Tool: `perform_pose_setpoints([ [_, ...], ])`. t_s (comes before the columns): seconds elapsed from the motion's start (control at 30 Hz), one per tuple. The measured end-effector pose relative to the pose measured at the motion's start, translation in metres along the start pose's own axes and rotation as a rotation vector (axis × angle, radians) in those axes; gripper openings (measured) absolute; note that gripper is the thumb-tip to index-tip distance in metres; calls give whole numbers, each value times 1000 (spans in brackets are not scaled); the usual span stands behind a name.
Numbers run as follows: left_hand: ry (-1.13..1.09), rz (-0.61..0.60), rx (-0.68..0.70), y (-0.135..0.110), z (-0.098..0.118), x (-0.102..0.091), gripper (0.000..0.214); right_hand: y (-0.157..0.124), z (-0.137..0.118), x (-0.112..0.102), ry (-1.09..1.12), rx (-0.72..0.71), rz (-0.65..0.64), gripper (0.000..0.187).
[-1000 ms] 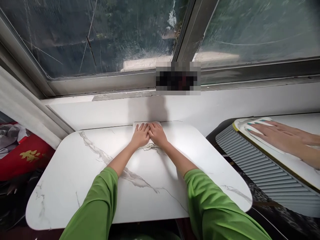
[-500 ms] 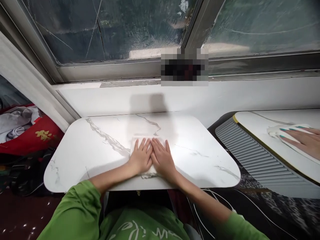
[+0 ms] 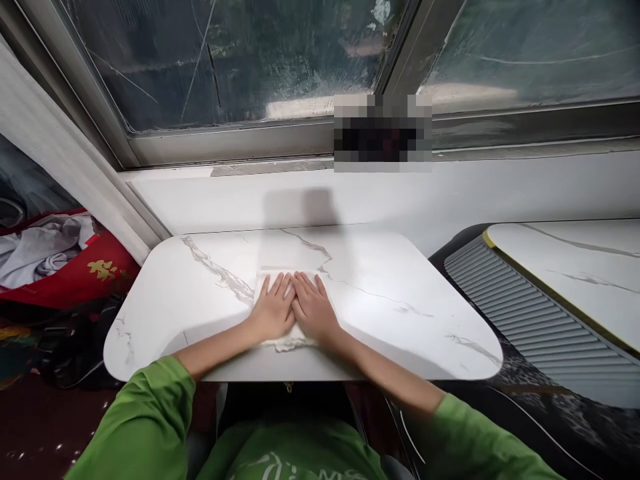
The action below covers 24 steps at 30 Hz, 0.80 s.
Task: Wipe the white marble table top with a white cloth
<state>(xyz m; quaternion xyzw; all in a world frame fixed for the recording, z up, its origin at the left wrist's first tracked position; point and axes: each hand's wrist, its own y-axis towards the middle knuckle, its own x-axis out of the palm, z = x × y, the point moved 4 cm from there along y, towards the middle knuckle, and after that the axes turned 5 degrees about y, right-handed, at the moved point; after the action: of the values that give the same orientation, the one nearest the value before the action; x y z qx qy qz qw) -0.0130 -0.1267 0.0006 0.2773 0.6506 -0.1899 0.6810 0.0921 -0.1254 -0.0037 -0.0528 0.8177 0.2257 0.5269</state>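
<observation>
A white cloth point(image 3: 291, 341) lies spread near the front edge of a white marble-patterned table point(image 3: 165, 300). My left hand point(image 3: 273, 308) rests flat on it, palm down, fingers stretched out and a little apart. Beside it, my right hand point(image 3: 315, 308) presses on the same cloth, also flat, its fingers angled toward the left hand. The two hands touch at the fingers. The cloth's crumpled near edge shows below them, and their palms hide its middle.
A second marble-topped table point(image 3: 565, 257) with a grey ribbed side point(image 3: 530, 320) stands at right. Behind is a window frame point(image 3: 225, 147) with a pixelated patch. On the left, a red bag point(image 3: 65, 273) holds pale cloth. White cables point(image 3: 545, 430) run below right.
Both hands have slid slightly left across the tabletop with the cloth under them. Another person's hand and cloth on the right table are out of view now. The camera has turned a little left.
</observation>
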Motion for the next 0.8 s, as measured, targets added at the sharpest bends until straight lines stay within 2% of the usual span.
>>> perform_pose_setpoints([
  [0.23, 65, -1, -65, 78, -87, 12, 54, 110, 32, 27, 63, 78, 1, 53],
  [0.4, 98, -1, -42, 108, -118, 13, 53, 150, 47, 38, 109, 75, 81, 50],
  [0.5, 105, 30, -40, 111, -122, 15, 52, 155, 49, 39, 135, 53, 110, 49],
  [0.63, 106, 57, -64, 102, -117, 16, 49, 147, 44, 36, 139, 48, 94, 49],
  [0.73, 97, 49, -70, 84, -108, 14, 49, 130, 33, 33, 148, 47, 76, 50],
  [0.8, 89, 46, -47, 64, -96, 10, 50, 111, 22, 31, 158, 34, 77, 50],
])
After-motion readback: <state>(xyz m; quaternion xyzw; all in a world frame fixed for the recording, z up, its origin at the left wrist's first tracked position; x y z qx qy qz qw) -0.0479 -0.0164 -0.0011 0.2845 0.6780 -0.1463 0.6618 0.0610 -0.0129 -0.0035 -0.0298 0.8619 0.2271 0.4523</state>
